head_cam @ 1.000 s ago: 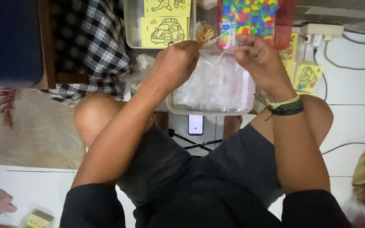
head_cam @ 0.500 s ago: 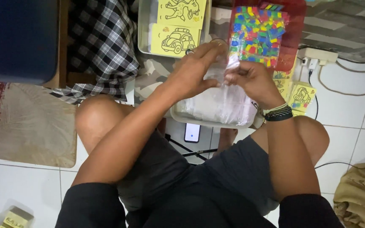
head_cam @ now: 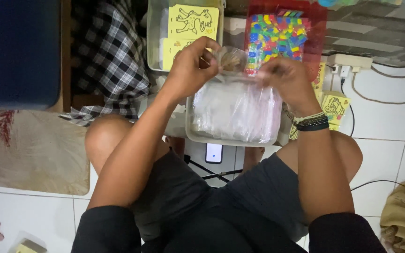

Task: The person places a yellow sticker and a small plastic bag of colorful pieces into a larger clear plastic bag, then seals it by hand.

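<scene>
My left hand [head_cam: 191,65] and my right hand [head_cam: 282,79] are raised together over a grey tray [head_cam: 198,137] heaped with clear plastic bags [head_cam: 235,110]. Between them they pinch a small clear bag [head_cam: 230,61] with brownish pieces inside; my left fingers hold its left side, my right fingers its right edge, which is blurred. A dark and pale wristband [head_cam: 311,122] is on my right wrist. My bent knees frame the tray.
Behind the hands stand a clear box with yellow picture cards [head_cam: 193,21] and a red tray of many-coloured small pieces [head_cam: 277,35]. More yellow cards [head_cam: 333,105], a power strip [head_cam: 350,61] and cables lie at right. A phone [head_cam: 213,152], checked cloth [head_cam: 111,65], a mat [head_cam: 29,150].
The view has shifted, so everything sits lower in frame. My hands have drawn a little apart and the small bag now shows between them, above the tray.
</scene>
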